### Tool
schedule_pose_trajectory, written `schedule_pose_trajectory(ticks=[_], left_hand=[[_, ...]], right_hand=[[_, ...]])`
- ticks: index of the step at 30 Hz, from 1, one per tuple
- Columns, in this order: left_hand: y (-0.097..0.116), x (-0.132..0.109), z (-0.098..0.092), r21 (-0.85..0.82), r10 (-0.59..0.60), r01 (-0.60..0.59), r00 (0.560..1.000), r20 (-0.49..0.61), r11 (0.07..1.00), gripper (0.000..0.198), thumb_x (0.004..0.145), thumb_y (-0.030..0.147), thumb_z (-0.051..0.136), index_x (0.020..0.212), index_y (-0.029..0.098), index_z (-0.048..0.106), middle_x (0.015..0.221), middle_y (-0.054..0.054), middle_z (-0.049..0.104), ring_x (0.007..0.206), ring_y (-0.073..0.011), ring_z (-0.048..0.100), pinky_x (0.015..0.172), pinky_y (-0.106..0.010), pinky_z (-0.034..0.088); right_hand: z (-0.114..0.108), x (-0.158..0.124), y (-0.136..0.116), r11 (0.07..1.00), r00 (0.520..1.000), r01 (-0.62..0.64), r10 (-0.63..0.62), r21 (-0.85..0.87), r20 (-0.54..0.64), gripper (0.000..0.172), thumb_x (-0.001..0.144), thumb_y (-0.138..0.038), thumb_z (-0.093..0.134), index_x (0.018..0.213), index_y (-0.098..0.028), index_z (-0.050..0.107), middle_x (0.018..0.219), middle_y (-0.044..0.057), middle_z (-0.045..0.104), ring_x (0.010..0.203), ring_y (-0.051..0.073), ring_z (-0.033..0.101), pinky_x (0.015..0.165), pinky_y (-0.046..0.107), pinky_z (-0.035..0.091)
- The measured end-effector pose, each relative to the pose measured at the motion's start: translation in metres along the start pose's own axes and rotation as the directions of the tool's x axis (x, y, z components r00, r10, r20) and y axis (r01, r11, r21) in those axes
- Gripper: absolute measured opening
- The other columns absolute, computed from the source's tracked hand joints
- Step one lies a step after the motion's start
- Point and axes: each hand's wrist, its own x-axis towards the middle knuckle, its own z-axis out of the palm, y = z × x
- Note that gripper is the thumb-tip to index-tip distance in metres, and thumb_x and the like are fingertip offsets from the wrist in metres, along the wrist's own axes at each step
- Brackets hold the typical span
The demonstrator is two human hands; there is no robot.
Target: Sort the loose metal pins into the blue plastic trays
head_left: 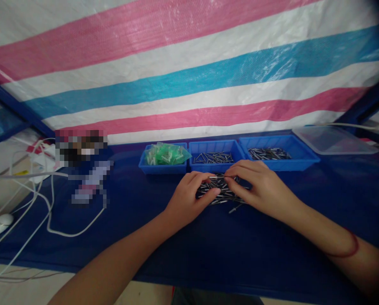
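Both hands (189, 197) (259, 188) cup a pin pile (219, 190).

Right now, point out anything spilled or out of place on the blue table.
A heap of thin metal pins lies loose on the blue table, in front of the blue plastic trays, not in them, under the left hand and right hand. One pin lies apart at the heap's near edge.

Loose heap of thin silvery metal pins (221, 195), strewn flat and criss-crossed on the blue worktop (240, 245), just before the middle blue tray (205, 168).
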Motion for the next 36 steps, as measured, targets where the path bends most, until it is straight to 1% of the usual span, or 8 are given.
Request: schedule_pose_trajectory(ticks=[3,7,12,16,22,27,30,36], left_hand=[[-0.002,-0.001,-0.002,0.093,0.063,-0.067,0.997,0.045,0.993,0.031,0.089,0.031,0.055,0.115,0.016,0.057,0.103,-0.008,0.065,0.097,-0.0190,0.057,0.087,-0.034,0.045],[-0.001,-0.002,-0.004,0.206,0.173,-0.201,0.974,0.147,0.958,0.024,0.091,0.030,0.050,0.109,0.020,0.063,0.106,-0.007,0.065,0.100,-0.0194,0.056,0.088,-0.035,0.042],[0.002,-0.003,0.001,0.262,0.272,-0.351,0.916,0.294,0.899,0.026,0.092,0.033,0.048,0.113,0.026,0.063,0.114,-0.005,0.063,0.111,-0.0211,0.052,0.094,-0.037,0.037],[0.004,-0.005,0.005,0.273,0.308,-0.409,0.886,0.346,0.871,0.030,0.091,0.040,0.048,0.115,0.027,0.062,0.122,-0.005,0.060,0.117,-0.0231,0.049,0.095,-0.038,0.036],[0.003,-0.007,0.008,0.286,0.346,-0.460,0.862,0.371,0.840,0.031,0.092,0.044,0.047,0.115,0.030,0.061,0.126,-0.004,0.059,0.122,-0.0235,0.046,0.100,-0.041,0.031],[0.001,-0.006,0.007,0.319,0.338,-0.454,0.871,0.358,0.832,0.027,0.094,0.040,0.044,0.105,0.027,0.065,0.117,-0.001,0.064,0.115,-0.0207,0.050,0.097,-0.040,0.030],[0.004,-0.006,0.007,0.329,0.351,-0.461,0.872,0.342,0.824,0.027,0.093,0.040,0.047,0.115,0.031,0.061,0.121,-0.001,0.061,0.114,-0.0206,0.050,0.094,-0.039,0.032],[0.009,-0.009,0.010,0.234,0.413,-0.521,0.824,0.387,0.821,0.024,0.091,0.043,0.049,0.105,0.034,0.067,0.120,0.001,0.062,0.113,-0.0200,0.050,0.094,-0.038,0.031]], right_hand=[[-0.010,0.003,0.013,0.990,0.987,-0.128,0.122,-0.051,-0.107,0.013,0.085,-0.024,0.052,0.078,-0.019,0.062,0.080,0.004,0.066,0.074,0.018,0.060,0.071,0.032,0.039],[-0.025,0.003,0.036,0.916,0.910,-0.357,0.296,-0.185,-0.291,0.013,0.079,-0.026,0.056,0.071,-0.017,0.061,0.070,0.004,0.063,0.065,0.016,0.056,0.063,0.029,0.036],[-0.024,0.000,0.055,0.712,0.831,-0.555,0.497,-0.430,-0.251,0.022,0.078,-0.038,0.054,0.071,-0.019,0.063,0.074,0.005,0.065,0.071,0.021,0.055,0.060,0.033,0.020],[-0.017,0.000,0.059,0.691,0.820,-0.565,0.532,-0.451,-0.212,0.030,0.083,-0.039,0.046,0.076,-0.019,0.066,0.077,0.008,0.066,0.073,0.021,0.054,0.061,0.033,0.015],[-0.015,0.002,0.058,0.748,0.829,-0.559,0.498,-0.357,-0.255,0.032,0.084,-0.042,0.047,0.084,-0.019,0.068,0.077,0.007,0.067,0.075,0.022,0.054,0.062,0.031,0.015],[-0.014,0.001,0.043,0.818,0.872,-0.481,0.408,-0.315,-0.271,0.023,0.081,-0.038,0.052,0.086,-0.022,0.069,0.076,0.004,0.067,0.076,0.021,0.055,0.062,0.031,0.016],[-0.012,0.001,0.034,0.848,0.894,-0.433,0.358,-0.307,-0.271,0.023,0.082,-0.038,0.052,0.087,-0.023,0.069,0.077,0.003,0.067,0.075,0.021,0.055,0.063,0.031,0.019],[-0.010,0.000,0.027,0.880,0.921,-0.358,0.278,-0.311,-0.272,0.022,0.083,-0.036,0.052,0.086,-0.022,0.069,0.074,0.003,0.067,0.072,0.020,0.057,0.068,0.033,0.023]])
